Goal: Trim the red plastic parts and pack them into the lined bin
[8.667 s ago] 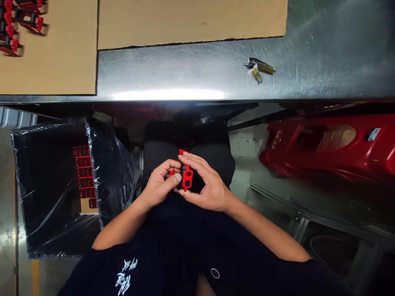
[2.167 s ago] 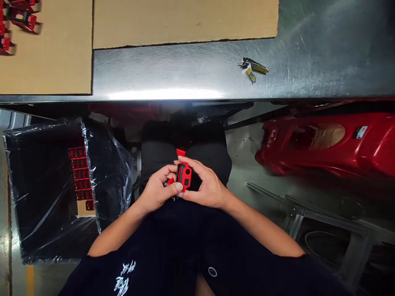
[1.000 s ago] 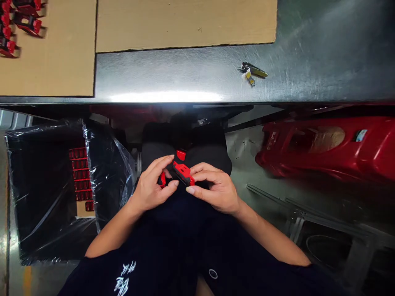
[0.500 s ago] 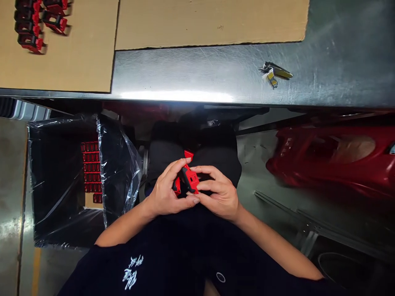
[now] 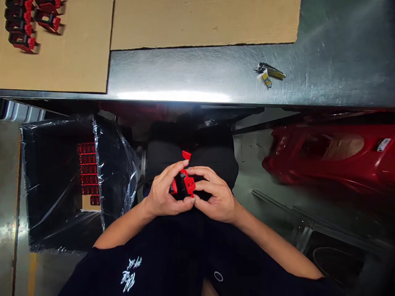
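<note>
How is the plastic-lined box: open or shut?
Open: rows of red-and-black parts show inside the box, with no lid over them.

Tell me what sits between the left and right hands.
In the head view, a red-and-black part sits between the left hand and right hand, touched by both. Another red patch shows closer to the left hand.

Dark navy shirt [image 5: 173,250], short sleeves [image 5: 95,261], white lettering [image 5: 131,275], small white ring mark [image 5: 218,276]; black trousers [image 5: 216,148].
</note>
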### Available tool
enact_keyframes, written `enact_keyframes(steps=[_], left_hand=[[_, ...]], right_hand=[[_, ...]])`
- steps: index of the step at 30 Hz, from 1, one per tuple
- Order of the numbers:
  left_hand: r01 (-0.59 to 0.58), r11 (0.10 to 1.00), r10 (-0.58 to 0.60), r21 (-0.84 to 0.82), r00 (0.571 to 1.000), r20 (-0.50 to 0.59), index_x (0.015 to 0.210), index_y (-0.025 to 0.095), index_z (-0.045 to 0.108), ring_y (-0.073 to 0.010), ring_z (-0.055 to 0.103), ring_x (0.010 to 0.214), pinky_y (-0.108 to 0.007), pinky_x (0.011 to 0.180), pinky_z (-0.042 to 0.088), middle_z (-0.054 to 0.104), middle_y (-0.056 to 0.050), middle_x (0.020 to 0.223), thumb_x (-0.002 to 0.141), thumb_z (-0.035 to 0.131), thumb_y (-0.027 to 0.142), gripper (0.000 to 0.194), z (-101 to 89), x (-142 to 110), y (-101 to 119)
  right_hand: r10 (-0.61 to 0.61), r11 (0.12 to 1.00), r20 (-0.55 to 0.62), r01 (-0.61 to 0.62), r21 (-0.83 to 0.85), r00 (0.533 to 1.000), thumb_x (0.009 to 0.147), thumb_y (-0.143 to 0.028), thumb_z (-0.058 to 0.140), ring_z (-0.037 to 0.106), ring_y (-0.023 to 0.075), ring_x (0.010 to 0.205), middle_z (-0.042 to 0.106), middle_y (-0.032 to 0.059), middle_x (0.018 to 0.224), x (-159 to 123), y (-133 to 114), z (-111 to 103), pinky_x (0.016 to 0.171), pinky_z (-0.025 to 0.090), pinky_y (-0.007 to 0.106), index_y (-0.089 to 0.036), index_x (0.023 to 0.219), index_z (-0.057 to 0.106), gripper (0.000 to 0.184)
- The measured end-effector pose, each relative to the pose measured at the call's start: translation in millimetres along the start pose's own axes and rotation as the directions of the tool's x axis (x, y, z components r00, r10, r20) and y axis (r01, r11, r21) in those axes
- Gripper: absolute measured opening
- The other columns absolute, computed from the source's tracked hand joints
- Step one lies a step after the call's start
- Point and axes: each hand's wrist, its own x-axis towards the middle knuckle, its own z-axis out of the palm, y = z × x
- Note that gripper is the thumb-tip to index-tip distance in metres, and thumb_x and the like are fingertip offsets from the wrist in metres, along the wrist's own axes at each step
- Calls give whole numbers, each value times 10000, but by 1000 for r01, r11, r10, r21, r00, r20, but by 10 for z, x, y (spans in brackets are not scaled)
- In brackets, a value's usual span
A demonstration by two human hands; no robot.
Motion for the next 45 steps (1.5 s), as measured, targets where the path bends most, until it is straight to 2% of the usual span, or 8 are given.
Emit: enact_keyframes(steps=[3, 7, 18, 27, 32, 36, 41, 45], left_hand=[[-29, 999, 29, 24, 1000, -8, 1525, 136, 376, -291, 698, 1204, -425, 960, 636, 675, -203, 1334, 783, 769, 341, 864, 7, 7, 7], [-52, 997, 52, 56, 999, -2, 1529, 148, 360, -289, 707, 1191, -419, 929, 649, 678, -200, 1331, 769, 756, 302, 871, 35, 4, 9], [-22, 997, 19, 76, 999, 35, 1534, 156, 355, -296, 699, 1215, -422, 961, 642, 666, -192, 1364, 771, 725, 289, 858, 38, -7, 21], [-167, 968, 166, 189, 986, 20, 1584, 97, 287, -315, 671, 1271, -396, 938, 646, 625, -264, 1406, 794, 738, 214, 917, 93, -42, -44], [-205, 947, 214, 246, 977, -8, 1628, 157, 129, -242, 779, 1005, -328, 774, 657, 665, -247, 1363, 862, 728, 249, 977, 104, -50, -92], [-260, 937, 275, 233, 961, -35, 1634, 190, 92, -206, 781, 969, -324, 792, 654, 716, -204, 1302, 873, 717, 229, 985, 118, -72, -158], [-293, 939, 304, 180, 952, -37, 1632, 202, 115, -200, 780, 976, -331, 782, 664, 760, -163, 1221, 867, 720, 251, 976, 103, -76, -189], [-329, 936, 335, 124, 942, -32, 1629, 168, 134, -200, 779, 943, -339, 783, 663, 775, -163, 1173, 835, 742, 218, 1002, 70, -41, -141]], right_hand=[[113, 987, 12, -114, 112, 994, 823, -110, 669, 690, 261, 1130, 722, 103, 1176, 21, -31, -74, 971, 580, 456, -228, 987, 713, 206], [218, 949, 0, -212, 233, 976, 835, -150, 677, 709, 200, 934, 734, 62, 1040, 69, -92, -128, 808, 607, 344, -230, 1071, 697, 250], [328, 906, 84, -338, 255, 941, 812, -157, 670, 683, 160, 803, 730, 47, 972, 75, -109, -101, 762, 595, 312, -205, 1114, 697, 307], [272, 951, 1, -269, 155, 962, 803, -226, 807, 712, 172, 791, 750, 30, 906, 105, -111, -72, 757, 601, 316, -219, 1017, 715, 233], [234, 963, -16, -229, 139, 972, 823, -191, 764, 720, 169, 771, 756, 26, 887, 111, -112, -61, 737, 609, 314, -232, 986, 730, 172], [199, 961, -15, -192, 199, 980, 804, -132, 718, 736, 172, 806, 776, 44, 965, 108, -94, -64, 729, 628, 306, -232, 1023, 738, 241], [274, 893, 48, -273, 358, 960, 814, -129, 688, 737, 183, 854, 762, 66, 1009, 90, -61, -90, 727, 629, 300, -226, 1022, 741, 236], [339, 727, 164, -369, 580, 926, 870, -208, 708, 731, 173, 877, 731, 60, 1033, 66, -9, -66, 775, 623, 303, -222, 1054, 740, 188]])
